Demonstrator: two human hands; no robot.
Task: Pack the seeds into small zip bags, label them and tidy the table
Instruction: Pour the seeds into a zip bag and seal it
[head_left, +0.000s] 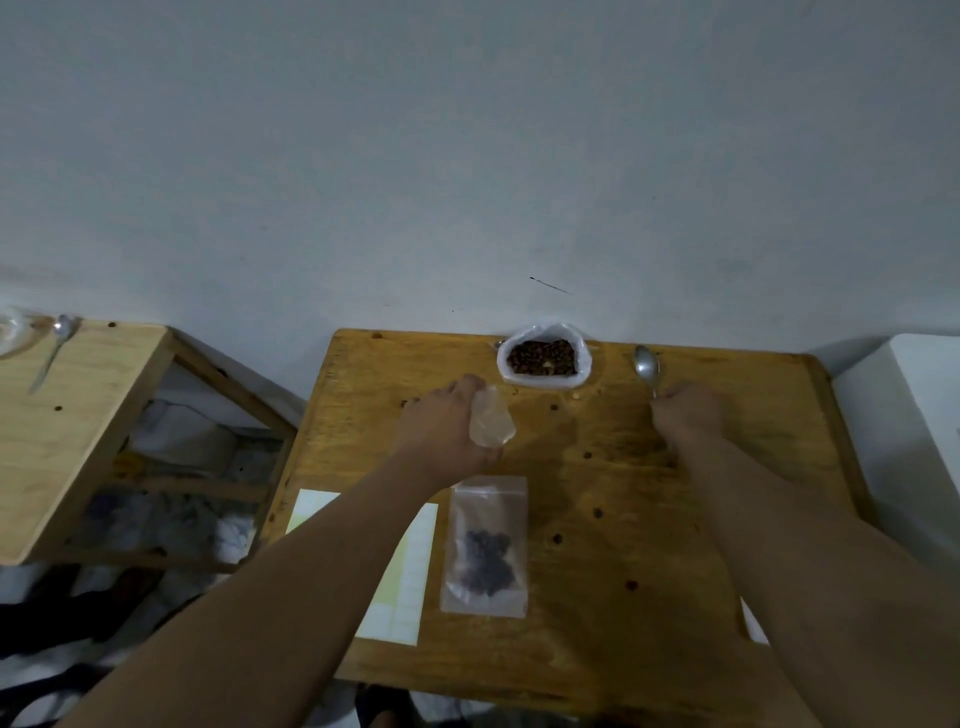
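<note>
Holding a small empty clear plastic zip bag (491, 423) pinched in its curled fingers, the left hand (447, 426) hovers over the middle of the yellow-brown wooden table (597, 493). The right hand (688, 410) is closed around the handle of a silver metal spoon (647, 369) at the far right of the table; the bowl of the spoon points away from the person, toward the wall, and its long axis runs near to far with a slight lean.

Loose brown seeds sit in a rolled-down white plastic bag (543, 358) at the far edge of the table, against the wall. That open bag lies between the two hands and a little farther off than either: to the right and far side of the left hand, to the left of the spoon. The spoon's bowl is about level with it, so the scoop would likely mean swinging the bowl leftward into the seeds, then carrying the load left and nearer to the mouth of the empty bag. Whether that mouth is already open cannot be told.

Nearer the person, a flat clear zip bag already holding dark seeds (485, 545) lies on the table, just right of a pale sheet of blank labels (410, 582) partly covered by the left forearm. Labelling looks not yet done.
</note>
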